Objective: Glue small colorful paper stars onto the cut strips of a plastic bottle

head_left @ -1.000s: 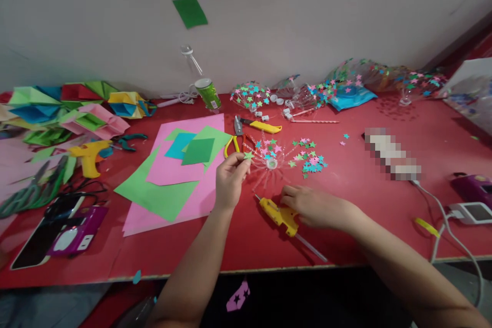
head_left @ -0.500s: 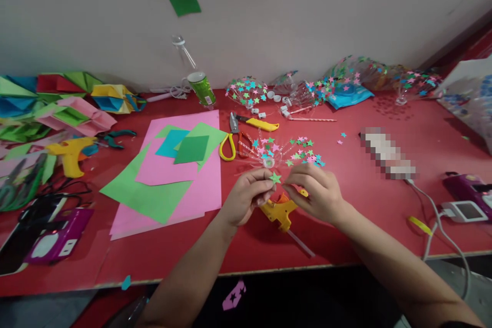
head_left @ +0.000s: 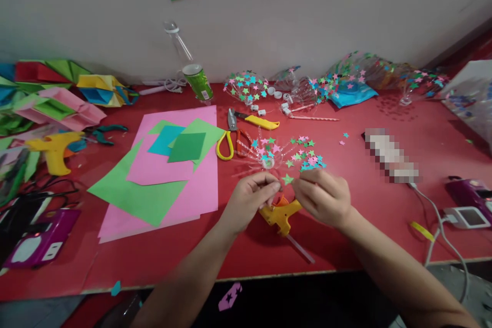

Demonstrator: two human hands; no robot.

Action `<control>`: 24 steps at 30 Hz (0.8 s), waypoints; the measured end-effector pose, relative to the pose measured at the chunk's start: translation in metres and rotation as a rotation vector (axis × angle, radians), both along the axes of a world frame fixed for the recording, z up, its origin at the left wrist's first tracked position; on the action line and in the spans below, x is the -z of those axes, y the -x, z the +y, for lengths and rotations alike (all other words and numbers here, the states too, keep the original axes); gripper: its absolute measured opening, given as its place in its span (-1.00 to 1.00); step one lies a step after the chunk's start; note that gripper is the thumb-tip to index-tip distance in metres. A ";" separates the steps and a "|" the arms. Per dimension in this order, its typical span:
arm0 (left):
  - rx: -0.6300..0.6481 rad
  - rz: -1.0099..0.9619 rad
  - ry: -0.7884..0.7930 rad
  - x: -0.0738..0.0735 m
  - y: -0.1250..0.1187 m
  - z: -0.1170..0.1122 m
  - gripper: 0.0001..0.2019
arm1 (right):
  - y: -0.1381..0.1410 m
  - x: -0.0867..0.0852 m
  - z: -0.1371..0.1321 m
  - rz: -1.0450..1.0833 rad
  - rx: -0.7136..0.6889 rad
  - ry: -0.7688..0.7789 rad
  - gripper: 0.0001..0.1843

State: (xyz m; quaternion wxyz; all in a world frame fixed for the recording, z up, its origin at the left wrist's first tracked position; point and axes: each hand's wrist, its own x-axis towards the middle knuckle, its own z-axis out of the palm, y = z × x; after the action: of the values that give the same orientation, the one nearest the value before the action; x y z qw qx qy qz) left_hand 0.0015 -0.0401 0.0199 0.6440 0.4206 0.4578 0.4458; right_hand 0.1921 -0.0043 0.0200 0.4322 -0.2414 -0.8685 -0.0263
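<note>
Your left hand [head_left: 251, 200] pinches a small, flat green paper star [head_left: 287, 179] just below frame centre, grip closed on its edge. Your right hand [head_left: 321, 196] curls just beside it, and whether that grip holds anything can't be told. A yellow plastic glue gun [head_left: 282, 215] lies beneath them on the red surface [head_left: 346, 238].

Our left hand [head_left: 249, 201]: bare from fingertips to wrist.
Our right hand [head_left: 322, 198]: bare in the same way.
Our left forearm [head_left: 192, 279]: uncovered for all the length we can see.
Our right forearm [head_left: 392, 272]: uncovered too, down to the picture's lower corner.
Our sleeves: out of view.
Our lap [head_left: 307, 302]: a dark patch, too dim for us to name the garment.
</note>
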 end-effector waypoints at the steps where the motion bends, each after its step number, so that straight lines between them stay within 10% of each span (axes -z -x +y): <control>1: -0.025 0.029 -0.028 -0.001 0.001 0.000 -0.82 | 0.000 -0.002 0.002 0.073 0.021 0.091 -0.82; 10: 0.148 -0.128 0.166 -0.022 0.002 -0.004 -0.33 | 0.003 -0.010 0.024 0.413 0.047 0.968 -0.90; 24: 0.206 -0.298 0.281 -0.011 0.007 0.006 -0.35 | 0.006 0.001 0.027 0.212 0.013 0.870 -0.92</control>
State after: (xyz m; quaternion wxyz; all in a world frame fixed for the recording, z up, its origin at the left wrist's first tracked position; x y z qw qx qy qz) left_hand -0.0054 -0.0339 0.0306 0.7989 0.3011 0.3697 0.3666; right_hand 0.1857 0.0229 0.0193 0.3769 -0.4076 -0.7481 0.3635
